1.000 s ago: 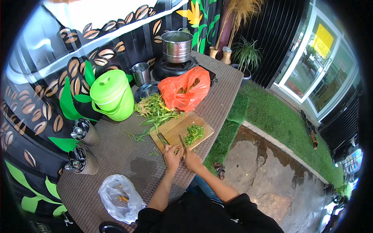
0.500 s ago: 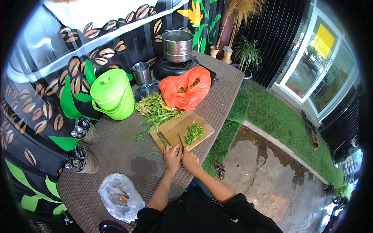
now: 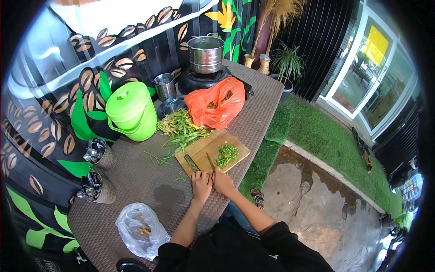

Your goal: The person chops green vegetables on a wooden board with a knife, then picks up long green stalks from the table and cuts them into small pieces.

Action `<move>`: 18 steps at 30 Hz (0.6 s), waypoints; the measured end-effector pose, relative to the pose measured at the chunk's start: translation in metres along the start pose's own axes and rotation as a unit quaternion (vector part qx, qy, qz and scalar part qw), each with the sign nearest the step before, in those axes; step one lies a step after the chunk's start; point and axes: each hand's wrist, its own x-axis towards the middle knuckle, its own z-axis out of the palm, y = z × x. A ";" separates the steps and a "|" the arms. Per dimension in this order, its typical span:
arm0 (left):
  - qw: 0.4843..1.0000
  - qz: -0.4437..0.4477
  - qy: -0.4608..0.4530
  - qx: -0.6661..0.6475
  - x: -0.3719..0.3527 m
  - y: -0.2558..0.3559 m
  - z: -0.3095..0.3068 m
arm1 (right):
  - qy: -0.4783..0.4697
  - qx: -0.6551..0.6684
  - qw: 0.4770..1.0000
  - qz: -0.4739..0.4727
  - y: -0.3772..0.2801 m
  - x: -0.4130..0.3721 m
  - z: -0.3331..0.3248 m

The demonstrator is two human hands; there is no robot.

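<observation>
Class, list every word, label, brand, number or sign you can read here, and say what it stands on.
None can be read.
Yellow panel behind the glass door: no legible letters.
Green bucket, orange bag, steel pot: no print visible.
Pale marks low on the wall banner: too blurred to read.

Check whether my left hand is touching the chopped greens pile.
Apart. Head view: the left hand sits at the board's near edge; knife and bare wood separate it from the chopped greens.
</observation>
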 end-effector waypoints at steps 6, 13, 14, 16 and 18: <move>0.997 -0.056 -0.001 -0.054 0.008 -0.002 -0.002 | 0.010 -0.053 0.998 0.020 -0.006 -0.024 0.012; 0.960 -0.199 0.001 -0.197 0.016 0.000 -0.001 | -0.003 -0.043 0.998 0.038 -0.011 -0.014 0.011; 0.961 -0.194 0.012 -0.199 0.015 0.000 0.001 | -0.002 -0.033 0.999 0.030 -0.007 -0.009 0.011; 0.971 -0.164 0.015 -0.172 0.011 0.001 0.001 | -0.004 -0.033 0.999 0.018 -0.006 -0.010 0.004; 0.980 -0.139 0.012 -0.142 0.004 0.002 -0.001 | -0.011 -0.029 0.999 0.011 -0.005 -0.021 0.005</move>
